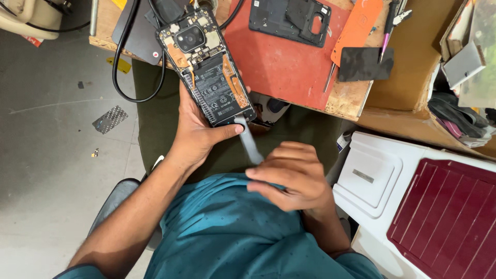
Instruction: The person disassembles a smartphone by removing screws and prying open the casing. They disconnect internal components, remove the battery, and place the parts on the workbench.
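We're looking down at the left hand (199, 129) gripping an opened phone (209, 70) near the top middle of the frame, its back off and its battery showing. The right hand (292, 175), lower middle, is pinching a thin grey tool (248, 140) whose tip is sitting at the phone's bottom edge. The tool's blurry, and its handle is disappearing under the fingers. The workbench (351, 101) is getting cut off up top.

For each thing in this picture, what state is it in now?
Black smartphone: back cover off, battery and boards exposed.
Left hand: grips the phone's lower end.
Right hand: holds a flat grey metal pry tool, tip at the phone's bottom edge.
Black plastic phone frame: lying on the red mat.
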